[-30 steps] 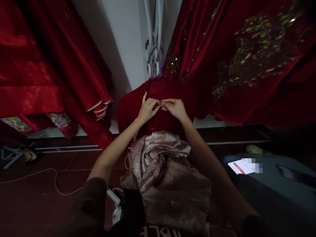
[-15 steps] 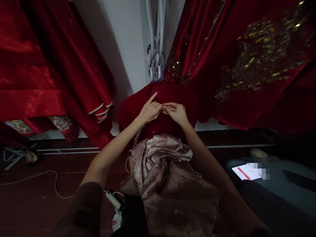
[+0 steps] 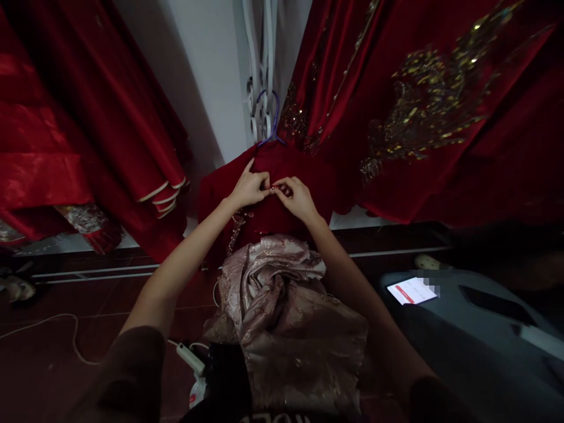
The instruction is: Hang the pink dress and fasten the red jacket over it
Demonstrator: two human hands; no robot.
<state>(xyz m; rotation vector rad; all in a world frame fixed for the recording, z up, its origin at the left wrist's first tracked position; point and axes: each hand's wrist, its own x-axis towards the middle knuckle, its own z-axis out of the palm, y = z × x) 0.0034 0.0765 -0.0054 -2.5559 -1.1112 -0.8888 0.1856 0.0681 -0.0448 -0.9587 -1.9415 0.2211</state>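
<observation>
A dark red garment [image 3: 259, 220] hangs on a purple hanger [image 3: 274, 126] in front of me. Over its upper part, my left hand [image 3: 250, 187] pinches one end of a small beaded piece [image 3: 273, 188], its index finger pointing up. My right hand [image 3: 298, 198] pinches the other end from the right, its fingers curled. The fingertips nearly meet, and I cannot tell whether the piece is attached to the garment. Beaded trim [image 3: 238, 229] shows below my left wrist. Shiny pinkish-brown fabric [image 3: 282, 305] lies bunched under my forearms.
Red garments [image 3: 118, 106] hang on the left, and a red garment with gold sequins [image 3: 423, 111] hangs on the right. White curled metalwork [image 3: 261, 53] stands behind. A lit phone [image 3: 412, 291] lies on a grey surface at right. A white cable [image 3: 73, 329] crosses the floor.
The view has shifted slightly right, so things appear further left. My hands stay together at the garment, and the beaded piece between them shows more plainly.
</observation>
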